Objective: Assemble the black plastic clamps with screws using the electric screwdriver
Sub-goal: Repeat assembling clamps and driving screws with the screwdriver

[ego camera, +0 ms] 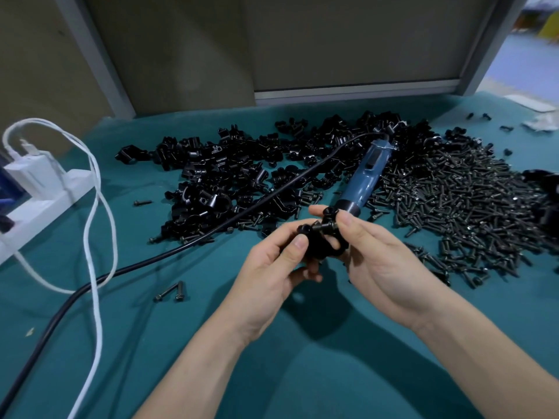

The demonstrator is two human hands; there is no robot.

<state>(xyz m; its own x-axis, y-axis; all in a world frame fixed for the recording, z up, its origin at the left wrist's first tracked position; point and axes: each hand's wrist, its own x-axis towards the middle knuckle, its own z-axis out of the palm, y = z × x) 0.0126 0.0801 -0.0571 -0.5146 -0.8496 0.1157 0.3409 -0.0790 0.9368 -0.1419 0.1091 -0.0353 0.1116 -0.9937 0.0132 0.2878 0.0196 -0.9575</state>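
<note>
Above the table's near middle, my left hand point(273, 267) grips a black plastic clamp point(319, 244) from the left. My right hand point(376, 252) pinches a black screw point(328, 226) between thumb and forefinger at the clamp's top. The blue electric screwdriver point(367, 176) lies on the green mat just beyond my hands, its tip end pointing toward me, and neither hand touches it. A pile of black clamps point(242, 173) spreads behind and to the left. A pile of black screws point(459, 204) lies to the right.
The screwdriver's black cord point(157, 255) runs left across the green mat point(151, 343) and off the front left. A white power strip point(39, 204) with a white cable point(96, 282) sits at the left edge. Two loose screws point(172, 291) lie near the cord. Grey partition panels point(332, 40) stand behind.
</note>
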